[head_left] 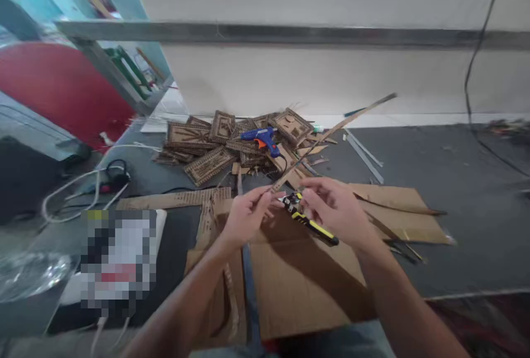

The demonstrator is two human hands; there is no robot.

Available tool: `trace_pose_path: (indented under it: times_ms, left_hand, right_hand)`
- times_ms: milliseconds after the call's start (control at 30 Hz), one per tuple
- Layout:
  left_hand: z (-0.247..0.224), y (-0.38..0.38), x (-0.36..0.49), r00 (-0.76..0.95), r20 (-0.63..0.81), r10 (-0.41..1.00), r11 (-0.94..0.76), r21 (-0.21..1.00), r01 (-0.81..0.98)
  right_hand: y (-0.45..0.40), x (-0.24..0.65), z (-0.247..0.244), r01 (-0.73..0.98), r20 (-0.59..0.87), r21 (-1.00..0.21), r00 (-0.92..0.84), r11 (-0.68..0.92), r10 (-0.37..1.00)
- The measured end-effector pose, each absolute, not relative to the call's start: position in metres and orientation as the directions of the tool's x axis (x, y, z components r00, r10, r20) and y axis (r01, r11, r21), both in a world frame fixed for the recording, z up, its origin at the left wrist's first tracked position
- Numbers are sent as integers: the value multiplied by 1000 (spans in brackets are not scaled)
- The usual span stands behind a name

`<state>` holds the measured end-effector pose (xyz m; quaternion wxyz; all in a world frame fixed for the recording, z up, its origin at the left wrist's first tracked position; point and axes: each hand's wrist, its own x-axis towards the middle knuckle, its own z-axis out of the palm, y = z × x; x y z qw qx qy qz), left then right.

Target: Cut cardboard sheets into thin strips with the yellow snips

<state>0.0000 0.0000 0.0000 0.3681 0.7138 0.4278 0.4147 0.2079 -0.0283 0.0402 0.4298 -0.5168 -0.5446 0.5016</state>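
My left hand (247, 215) pinches the near end of a long thin cardboard strip (337, 126), which slants up and away to the right. Close beside it, my right hand (333, 203) is curled at a black-and-yellow cutting tool (312, 225); its jaws point toward my left fingertips and its handle sticks out below the hand. Under both hands lies a brown cardboard sheet (306, 286). Beyond them a blue glue gun (265, 138) rests on a pile of decorated cardboard pieces (209, 165).
A white cable (97, 187) loops at the left, above a pixelated object (120, 253). More cardboard (406, 212) and loose thin strips lie to the right. Grey strips (364, 154) are near the wall. A dark cable (467, 82) hangs at the far right.
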Motion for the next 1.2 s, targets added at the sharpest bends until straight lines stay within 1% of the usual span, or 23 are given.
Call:
trace_pose_path:
  times_ms: [100, 167, 233, 367, 433, 533, 633, 733, 800, 867, 933, 967, 1000, 1067, 1200]
  left_hand:
    - [-4, -1, 0, 272, 323, 906, -413, 812, 413]
    - [-6, -1, 1, 280, 357, 891, -449, 783, 430]
    - [-8, -1, 1, 298, 399, 867, -496, 749, 439]
    - [-11, 1, -1, 335, 521, 785, -612, 573, 545]
    - [-13, 2, -1, 343, 567, 749, -647, 514, 564]
    - [-14, 2, -2, 362, 597, 716, -677, 468, 568]
    - [-12, 0, -2, 378, 587, 716, -678, 453, 580]
    - [-6, -3, -2, 393, 536, 747, -655, 493, 573]
    - [-2, -4, -1, 405, 452, 795, -607, 589, 533]
    - [4, -5, 0, 404, 301, 864, -478, 742, 470]
    - [9, -4, 1, 380, 116, 918, -270, 884, 381]
    - [11, -3, 2, 372, 32, 927, -168, 926, 337]
    - [13, -2, 2, 374, -37, 927, -83, 950, 300]
    - [16, 0, 2, 394, -122, 911, 20, 967, 252]
    - [17, 1, 3, 385, -162, 909, 99, 979, 177]
  right_hand:
    - [-3, 187, 28, -15, -69, -997, -133, -72, 989]
    - [6, 180, 18, -79, -72, -994, -95, -79, 993]
    - [8, 177, 8, -90, -75, -993, -79, -82, 994]
    - [1, 177, -2, -92, -25, -995, -88, -33, 996]
    - [-2, 175, -2, -119, 14, -993, -89, 3, 996]
    - [-3, 172, -1, -132, 41, -991, -89, 29, 995]
    - [-3, 171, -1, -128, 51, -991, -88, 40, 995]
    - [-4, 172, -1, -119, 65, -991, -92, 54, 994]
    - [-5, 174, -1, -104, 68, -993, -96, 58, 993]
    - [-5, 175, -1, -89, 66, -994, -115, 56, 991]
    - [-5, 175, -1, -68, 58, -996, -138, 49, 989]
    - [-5, 176, -1, -54, 54, -997, -144, 46, 988]
    - [-5, 176, -2, -41, 50, -998, -147, 45, 988]
    - [-5, 176, -3, -18, 45, -999, -139, 43, 989]
    - [-5, 175, -4, -5, 38, -999, -82, 37, 996]
